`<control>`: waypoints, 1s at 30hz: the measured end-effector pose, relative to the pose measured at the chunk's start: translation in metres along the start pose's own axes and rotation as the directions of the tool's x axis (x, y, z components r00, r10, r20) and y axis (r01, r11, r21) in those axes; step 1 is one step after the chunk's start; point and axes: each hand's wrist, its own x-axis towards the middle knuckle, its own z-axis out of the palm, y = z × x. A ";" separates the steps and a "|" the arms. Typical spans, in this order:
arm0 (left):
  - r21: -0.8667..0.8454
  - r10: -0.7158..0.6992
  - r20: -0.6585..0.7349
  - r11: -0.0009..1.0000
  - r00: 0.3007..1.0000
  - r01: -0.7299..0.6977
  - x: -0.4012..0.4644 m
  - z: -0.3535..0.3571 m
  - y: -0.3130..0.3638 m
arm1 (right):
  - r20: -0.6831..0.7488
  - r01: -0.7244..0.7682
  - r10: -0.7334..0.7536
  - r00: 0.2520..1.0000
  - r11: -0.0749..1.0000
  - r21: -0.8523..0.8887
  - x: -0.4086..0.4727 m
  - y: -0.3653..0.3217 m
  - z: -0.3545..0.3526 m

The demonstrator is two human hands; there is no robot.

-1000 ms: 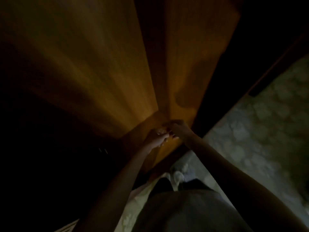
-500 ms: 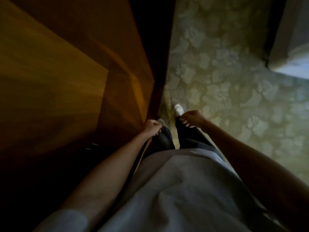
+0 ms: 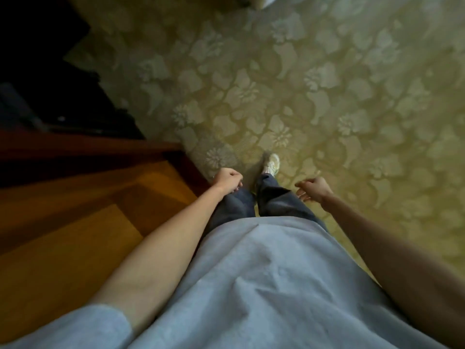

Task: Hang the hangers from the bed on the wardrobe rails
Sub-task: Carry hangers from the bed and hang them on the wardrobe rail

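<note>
**Empty hands, hangers out of view**

While you look down at the floor, both of your hands hang low in front of your legs and neither one carries anything. Your left hand (image 3: 227, 181) is curled into a loose fist, the fingers (image 3: 235, 175) pressed together against the palm, just beside your left thigh. Your right hand (image 3: 314, 190) is a little away from the right leg, its fingers (image 3: 302, 184) half bent and slightly apart, pinching nothing.

No hanger, no bed and no rail is visible here, so I cannot tell you which way the hangers lie from your fingers, nor how their long axis runs. This is the relation the coming move depends on, and it must be found first. The brown wooden panel (image 3: 75, 235) on your left is probably part of the wardrobe, and it lies closest to your left hand. The patterned carpet (image 3: 352, 96) opens ahead and to your right, and one pale shoe (image 3: 271, 163) points forward onto it.

My judgement is that you are between two hangers, going to fetch the next one. Lift your view until the bed appears, then choose the hand that is nearer to the hangers.
</note>
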 end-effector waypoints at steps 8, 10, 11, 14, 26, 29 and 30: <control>0.303 0.135 0.080 0.941 0.988 -0.153 0.027 0.062 0.173 | 0.002 -0.138 0.148 0.989 0.916 0.377 0.013 0.038 -0.101; 0.338 0.163 0.082 0.924 0.983 -0.181 0.032 0.069 0.201 | 0.002 -0.126 0.140 0.990 0.889 0.441 0.022 0.028 -0.121; 0.350 0.173 0.081 0.917 0.982 -0.191 0.035 0.071 0.214 | -0.005 -0.104 0.120 0.993 0.881 0.462 0.028 0.016 -0.134; 0.357 0.150 0.055 0.920 0.987 -0.159 0.048 0.065 0.240 | -0.029 -0.019 0.040 0.999 0.859 0.511 0.046 -0.035 -0.176; 0.215 -0.109 -0.105 0.968 0.989 0.129 0.141 0.020 0.358 | -0.076 0.171 -0.155 0.985 0.815 0.554 0.150 -0.273 -0.361; 0.184 -0.087 -0.111 0.977 0.990 0.106 0.163 0.024 0.440 | -0.037 0.108 -0.102 0.994 0.886 0.452 0.173 -0.304 -0.406; 0.174 -0.064 -0.106 0.981 0.992 0.082 0.169 0.027 0.469 | -0.032 0.098 -0.093 0.995 0.907 0.409 0.180 -0.308 -0.419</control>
